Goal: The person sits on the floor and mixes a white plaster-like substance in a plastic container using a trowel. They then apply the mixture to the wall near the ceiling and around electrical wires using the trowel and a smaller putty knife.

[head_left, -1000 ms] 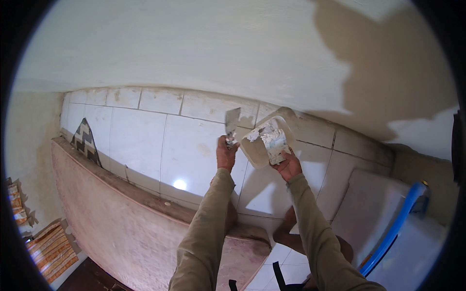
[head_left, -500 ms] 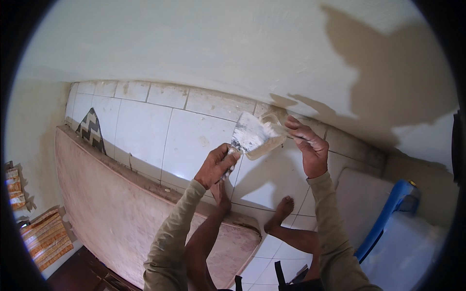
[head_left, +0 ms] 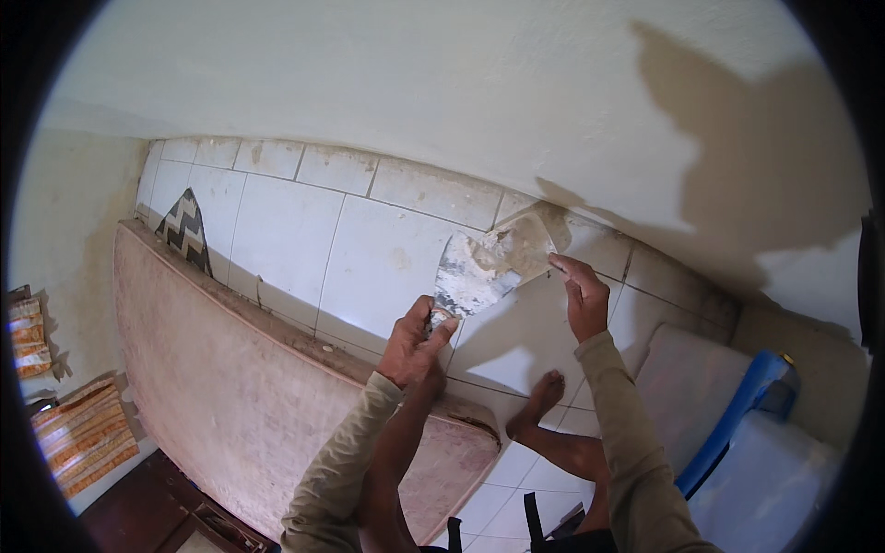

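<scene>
Gripping a wide scraper (head_left: 466, 274) by its handle, the L hand (head_left: 413, 343) has fingers curled round it & thumb pressed near the base of the blade. Blade = a broad metal fan, flared away from the hand, face smeared w/ thick white paste in lumps & ragged patches; dark grey metal shows thru in streaks, esp. nr the handle. It's held above the white floor tiles (head_left: 369, 249), in front of the person's feet & short of the wall (head_left: 369, 83). R hand (head_left: 587, 297) is pinching a slim tool (head_left: 536, 264) b/w thumb & fingers, pointed twd the wide blade's far edge; its exact shape, & whether the 2 touch, can't tell. Just behind: a pale see-thru tub (head_left: 542, 229) w/ rounded corners, grubby, partly hidden by the tools. Re labels/writing: paste covers most of the blade & the tub's sides are blurred, so any print there can't be made out.
</scene>
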`<state>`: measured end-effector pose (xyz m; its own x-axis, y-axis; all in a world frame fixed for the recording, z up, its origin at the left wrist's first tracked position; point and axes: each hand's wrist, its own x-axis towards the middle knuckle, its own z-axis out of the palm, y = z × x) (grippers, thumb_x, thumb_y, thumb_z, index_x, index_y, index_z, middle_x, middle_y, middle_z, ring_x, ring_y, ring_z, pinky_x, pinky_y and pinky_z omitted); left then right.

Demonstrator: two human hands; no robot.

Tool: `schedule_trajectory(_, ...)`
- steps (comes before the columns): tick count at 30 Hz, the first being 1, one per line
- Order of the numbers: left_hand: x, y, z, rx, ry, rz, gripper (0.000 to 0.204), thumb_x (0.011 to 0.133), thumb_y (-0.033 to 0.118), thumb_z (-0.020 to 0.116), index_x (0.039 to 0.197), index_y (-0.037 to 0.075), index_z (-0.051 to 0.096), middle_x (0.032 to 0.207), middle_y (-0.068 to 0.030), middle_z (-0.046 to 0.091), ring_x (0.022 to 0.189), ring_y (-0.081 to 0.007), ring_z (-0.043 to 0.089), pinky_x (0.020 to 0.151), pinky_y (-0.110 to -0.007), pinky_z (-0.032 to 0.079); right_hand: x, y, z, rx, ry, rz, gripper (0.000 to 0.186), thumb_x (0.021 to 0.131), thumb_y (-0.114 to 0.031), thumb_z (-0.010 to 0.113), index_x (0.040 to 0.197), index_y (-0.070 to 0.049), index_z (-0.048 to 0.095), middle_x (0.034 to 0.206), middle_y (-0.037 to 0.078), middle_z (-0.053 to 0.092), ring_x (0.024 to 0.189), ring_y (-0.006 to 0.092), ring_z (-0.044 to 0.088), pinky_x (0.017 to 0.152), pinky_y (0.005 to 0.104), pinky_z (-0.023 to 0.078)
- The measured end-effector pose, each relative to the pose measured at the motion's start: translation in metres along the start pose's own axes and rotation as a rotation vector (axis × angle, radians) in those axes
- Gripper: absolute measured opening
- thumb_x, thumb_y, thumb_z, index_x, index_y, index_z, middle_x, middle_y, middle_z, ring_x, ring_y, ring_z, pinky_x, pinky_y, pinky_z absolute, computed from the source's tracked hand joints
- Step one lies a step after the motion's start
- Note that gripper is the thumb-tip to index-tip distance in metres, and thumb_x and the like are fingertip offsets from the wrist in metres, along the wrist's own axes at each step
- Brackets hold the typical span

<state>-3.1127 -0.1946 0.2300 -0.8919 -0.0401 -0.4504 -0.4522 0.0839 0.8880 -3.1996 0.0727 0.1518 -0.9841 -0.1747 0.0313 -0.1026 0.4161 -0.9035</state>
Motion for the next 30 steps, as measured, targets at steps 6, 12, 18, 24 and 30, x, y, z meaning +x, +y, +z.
schedule_trajectory(6, 0.019, -0.067, -0.036, 0.008, 0.144, -0.102, 0.024, 0.091, 0.021, 0.062, 0.094, 0.003, 0.047, 0.080, -0.0018, 0.051, 0.078, -0.0083, 0.042, 0.068, -0.024, 0.041, 0.011, 0.076, 0.045, 0.605, 0.085, 0.846, 0.042, 0.083, -0.006, 0.059, 0.123, 0.004, 0.051, 0.101, 0.015, 0.065, 0.086, 0.0238, 0.067, 0.064, 0.0378, 0.059)
schedule_trajectory(12, 0.081, -0.110, -0.037, -0.020, 0.194, -0.078, 0.028, 0.089, 0.024, 0.063, 0.099, 0.003, 0.048, 0.083, -0.0007, 0.050, 0.073, -0.0093, 0.044, 0.059, -0.024, 0.041, 0.020, 0.111, 0.116, 0.715, 0.112, 1.134, 0.050, 0.078, -0.003, 0.060, 0.127, 0.000, 0.048, 0.105, 0.014, 0.063, 0.083, 0.0276, 0.067, 0.062, 0.0425, 0.061)
schedule_trajectory(18, 0.148, -0.145, -0.008, -0.092, 0.088, -0.143, 0.037, 0.088, 0.034, 0.062, 0.110, 0.005, 0.052, 0.091, -0.0009, 0.056, 0.075, -0.0098, 0.049, 0.055, -0.025, 0.043, 0.022, 0.116, 0.133, 0.847, 0.107, 1.163, 0.051, 0.083, -0.002, 0.061, 0.132, -0.004, 0.047, 0.108, 0.012, 0.062, 0.089, 0.0250, 0.065, 0.069, 0.0427, 0.058)
schedule_trajectory(24, 0.160, -0.164, 0.005, -0.104, 0.150, -0.143, 0.036, 0.088, 0.032, 0.061, 0.109, 0.004, 0.052, 0.090, -0.0016, 0.056, 0.076, -0.0099, 0.049, 0.055, -0.025, 0.042, 0.011, 0.114, 0.130, 0.753, 0.182, 1.141, 0.048, 0.084, -0.004, 0.058, 0.131, -0.001, 0.048, 0.108, 0.015, 0.062, 0.093, 0.0270, 0.064, 0.078, 0.0426, 0.055)
schedule_trajectory(30, 0.134, -0.166, 0.000, -0.143, 0.202, -0.143, 0.028, 0.090, 0.031, 0.059, 0.101, 0.006, 0.053, 0.087, -0.0017, 0.062, 0.063, -0.0060, 0.047, 0.051, -0.023, 0.043, 0.000, 0.110, 0.110, -0.061, 0.277, 0.612, 0.034, 0.084, -0.003, 0.056, 0.117, 0.006, 0.055, 0.108, 0.026, 0.062, 0.102, 0.0363, 0.061, 0.091, 0.0376, 0.046)
